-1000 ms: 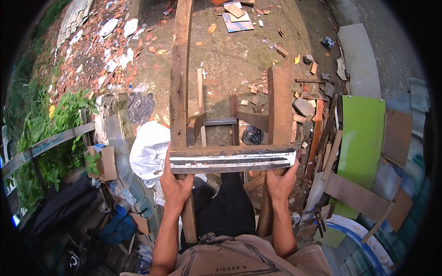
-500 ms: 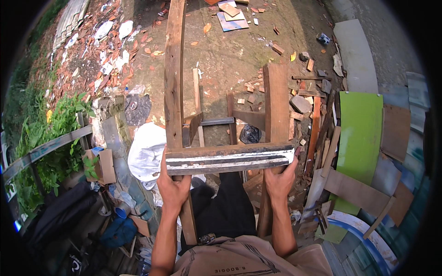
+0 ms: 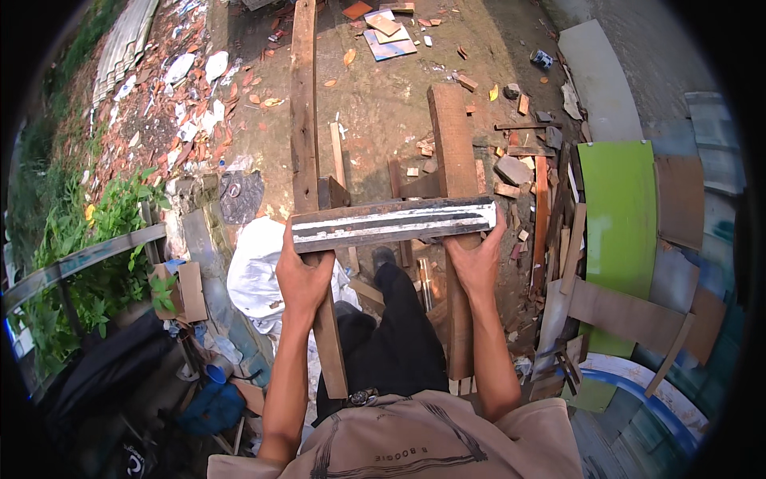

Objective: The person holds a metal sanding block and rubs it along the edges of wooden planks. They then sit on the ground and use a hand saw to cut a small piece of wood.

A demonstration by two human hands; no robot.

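Wooden crosspiece (image 3: 392,225): dark, white-striped along the near face; held out in front of the torso (image 3: 391,443), above the black-trousered legs (image 3: 411,343). Left hand (image 3: 305,279): clasped round the left end, thumb on the near side. Right hand (image 3: 476,262): likewise round the right end. Beyond: long left timber (image 3: 304,104), thicker right timber (image 3: 453,144). Nearer the torso: two lower lengths of wood (image 3: 330,351), one below each hand. Joints: not discernible. Changed within the last second: crosspiece shifted farther up the view, right end tipped higher; dark shoe (image 3: 384,256) now showing just below. Significance, as judged: bodily shifting of the crosspiece, grip kept at both ends. Alongside: white sheeting (image 3: 254,271) at left, green panel (image 3: 618,231) at right.
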